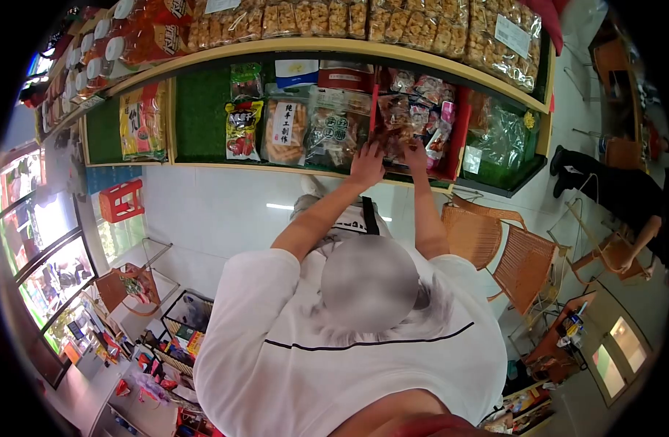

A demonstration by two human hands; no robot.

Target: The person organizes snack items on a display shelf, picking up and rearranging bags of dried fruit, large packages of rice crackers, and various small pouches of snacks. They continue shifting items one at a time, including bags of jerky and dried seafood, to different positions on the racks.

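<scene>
Both my arms reach forward to a green-lined shelf. My left hand lies flat with fingers apart on the left edge of a red bin, beside a clear bag of snacks. My right hand is just to its right, fingers among the small snack packets that fill the bin. Whether the right hand grips a packet is hidden by the hand itself. More bags stand to the left: an orange snack bag and a red-and-yellow packet.
An upper shelf carries several bags of cookies. Wicker chairs stand to the right, where another person sits. A red stool and baskets of goods are on the floor at left.
</scene>
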